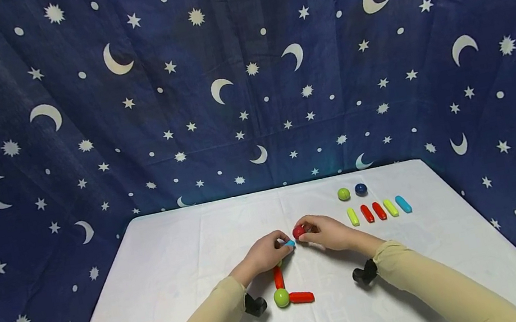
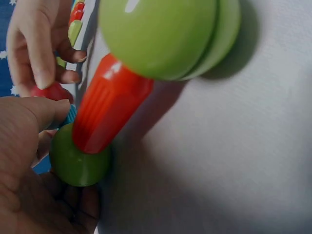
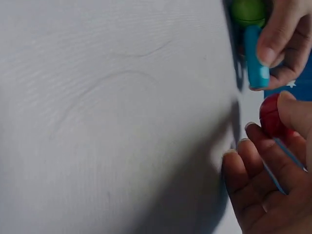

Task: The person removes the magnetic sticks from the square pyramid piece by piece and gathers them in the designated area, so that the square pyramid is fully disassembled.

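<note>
Red ball [image 3: 269, 116] is pinched in the right hand [image 1: 326, 232], blue rod [image 3: 253, 56] in the left hand [image 1: 264, 251].

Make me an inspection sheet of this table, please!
Surface: white, creased cloth-like tabletop.
Building pieces: shiny round green ball touching two long, plastic-looking red sticks; one joins a second green ball, which meets a long blue stick; shiny round red ball, apart from that stick.
Clutter: row of two yellow sticks, two loose red sticks, one loose blue stick; beyond, a loose green ball and a dark-blue ball.
Hands: left hand pinches the blue stick; right hand holds the red ball.
Cables: nothing seen.
Surroundings: dark-blue cloth with moon-and-star print.
</note>
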Motion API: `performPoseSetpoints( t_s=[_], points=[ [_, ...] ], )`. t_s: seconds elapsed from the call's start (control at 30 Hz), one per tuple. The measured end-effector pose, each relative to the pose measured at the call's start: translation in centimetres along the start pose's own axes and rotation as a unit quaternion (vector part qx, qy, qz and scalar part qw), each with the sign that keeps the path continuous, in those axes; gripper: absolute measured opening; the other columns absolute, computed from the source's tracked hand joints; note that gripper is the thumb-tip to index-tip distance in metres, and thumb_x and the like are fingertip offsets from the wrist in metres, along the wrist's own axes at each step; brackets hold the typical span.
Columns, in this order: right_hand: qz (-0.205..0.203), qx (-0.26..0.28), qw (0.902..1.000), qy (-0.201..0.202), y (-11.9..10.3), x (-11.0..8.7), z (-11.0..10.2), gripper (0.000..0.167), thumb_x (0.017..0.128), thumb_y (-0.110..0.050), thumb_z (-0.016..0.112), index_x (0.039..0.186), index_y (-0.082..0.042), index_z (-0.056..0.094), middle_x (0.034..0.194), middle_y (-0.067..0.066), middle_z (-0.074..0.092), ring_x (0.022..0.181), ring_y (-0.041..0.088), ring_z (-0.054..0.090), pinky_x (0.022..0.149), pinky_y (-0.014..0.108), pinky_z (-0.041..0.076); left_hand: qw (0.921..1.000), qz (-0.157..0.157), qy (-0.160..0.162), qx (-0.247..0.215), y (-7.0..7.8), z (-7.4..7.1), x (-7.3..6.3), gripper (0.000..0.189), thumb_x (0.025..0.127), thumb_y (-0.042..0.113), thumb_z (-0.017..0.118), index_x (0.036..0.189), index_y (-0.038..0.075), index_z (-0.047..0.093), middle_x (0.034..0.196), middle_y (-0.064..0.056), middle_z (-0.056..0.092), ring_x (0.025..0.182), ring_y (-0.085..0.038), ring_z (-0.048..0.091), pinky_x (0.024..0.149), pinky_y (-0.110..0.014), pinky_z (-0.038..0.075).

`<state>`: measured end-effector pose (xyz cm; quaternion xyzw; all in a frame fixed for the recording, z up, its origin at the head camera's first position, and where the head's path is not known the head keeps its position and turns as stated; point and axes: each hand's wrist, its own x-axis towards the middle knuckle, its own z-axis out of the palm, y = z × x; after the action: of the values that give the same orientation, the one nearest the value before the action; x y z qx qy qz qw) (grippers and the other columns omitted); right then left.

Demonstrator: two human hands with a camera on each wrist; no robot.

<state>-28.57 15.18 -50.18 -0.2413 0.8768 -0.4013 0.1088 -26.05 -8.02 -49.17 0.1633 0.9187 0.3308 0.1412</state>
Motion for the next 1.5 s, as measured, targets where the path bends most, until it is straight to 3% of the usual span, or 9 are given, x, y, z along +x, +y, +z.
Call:
performPoseSetpoints(
  t_s=[0.13, 0.27, 0.5, 0.67, 0.9, 1.17, 1.37, 1.5],
  points=[
    [-0.007, 0.019, 0.9992, 0.033, -0.3, -0.8, -2.1, 0.031, 0.097, -0.033, 0.073, 0.126, -0.021, 0.067, 0.103, -0.004, 0.067, 0.092, 0.019, 0.060, 0.072, 0.035, 0.054, 1.0000, 0.006, 0.001, 0.007, -0.3, 0.1, 0.0, 0.021, 0.101, 0.032, 0.065, 0.114, 0.016, 0.067, 0.094, 0.001, 0.061, 0.083, -0.017, 0.056, 0.078, -0.036, 0.048],
    [-0.008, 0.016, 0.9936, 0.112, 0.6, -1.5, -5.8, 0.041, 0.095, -0.036, 0.075, 0.131, -0.016, 0.066, 0.107, 0.002, 0.069, 0.097, 0.022, 0.062, 0.078, 0.038, 0.054, 0.9999, 0.010, 0.002, 0.007, -0.5, 0.0, 0.0, 0.020, 0.101, 0.031, 0.065, 0.114, 0.015, 0.067, 0.097, 0.000, 0.062, 0.085, -0.018, 0.056, 0.080, -0.037, 0.048],
    [0.093, 0.000, 0.9736, 0.208, 4.5, -3.2, -12.2, 0.058, 0.100, -0.040, 0.067, 0.144, -0.005, 0.052, 0.130, 0.020, 0.060, 0.118, 0.036, 0.056, 0.099, 0.054, 0.048, 0.9999, 0.013, 0.001, 0.007, -0.6, -0.2, -0.3, 0.021, 0.100, 0.031, 0.067, 0.114, 0.016, 0.067, 0.095, 0.001, 0.060, 0.085, -0.018, 0.055, 0.078, -0.035, 0.046],
    [0.165, -0.020, 0.9541, 0.249, 7.7, -4.0, -14.1, 0.056, 0.102, -0.032, 0.064, 0.142, 0.004, 0.048, 0.132, 0.028, 0.055, 0.118, 0.043, 0.053, 0.100, 0.057, 0.047, 0.9999, 0.012, -0.004, -0.010, -0.7, -0.4, -0.4, 0.022, 0.100, 0.032, 0.067, 0.115, 0.015, 0.067, 0.094, 0.001, 0.060, 0.084, -0.018, 0.054, 0.076, -0.035, 0.045],
    [0.233, -0.049, 0.9409, 0.241, 10.3, -4.5, -14.5, 0.054, 0.100, -0.026, 0.065, 0.138, 0.009, 0.049, 0.127, 0.030, 0.055, 0.111, 0.043, 0.054, 0.096, 0.057, 0.047, 0.9987, -0.007, -0.019, -0.046, -0.8, -0.5, -0.7, 0.024, 0.099, 0.029, 0.066, 0.114, 0.010, 0.064, 0.094, -0.004, 0.059, 0.080, -0.020, 0.055, 0.072, -0.035, 0.045],
    [0.244, -0.087, 0.9408, 0.219, 11.0, -4.5, -14.5, 0.050, 0.100, -0.024, 0.066, 0.136, 0.007, 0.052, 0.122, 0.031, 0.058, 0.101, 0.041, 0.056, 0.086, 0.053, 0.049, 0.9988, -0.004, -0.020, -0.046, -0.6, -0.3, -0.8, 0.021, 0.098, 0.023, 0.066, 0.112, 0.009, 0.064, 0.089, -0.004, 0.059, 0.077, -0.018, 0.054, 0.071, -0.034, 0.045],
    [0.289, -0.085, 0.9307, 0.207, 11.0, -4.3, -14.2, 0.052, 0.099, -0.024, 0.066, 0.138, 0.007, 0.051, 0.126, 0.032, 0.056, 0.104, 0.043, 0.056, 0.093, 0.057, 0.047, 0.9989, 0.002, -0.017, -0.043, -0.4, -0.1, -0.9, 0.019, 0.097, 0.022, 0.067, 0.111, 0.009, 0.064, 0.087, -0.003, 0.059, 0.076, -0.017, 0.054, 0.070, -0.033, 0.044],
    [0.296, -0.093, 0.9298, 0.198, 11.1, -4.1, -14.3, 0.054, 0.099, -0.025, 0.066, 0.139, 0.007, 0.050, 0.127, 0.033, 0.056, 0.107, 0.045, 0.056, 0.096, 0.061, 0.043, 0.9992, -0.003, -0.014, -0.036, -0.5, -0.1, -0.8, 0.017, 0.097, 0.022, 0.066, 0.110, 0.011, 0.065, 0.087, -0.002, 0.058, 0.077, -0.016, 0.054, 0.071, -0.033, 0.044]
  ],
)
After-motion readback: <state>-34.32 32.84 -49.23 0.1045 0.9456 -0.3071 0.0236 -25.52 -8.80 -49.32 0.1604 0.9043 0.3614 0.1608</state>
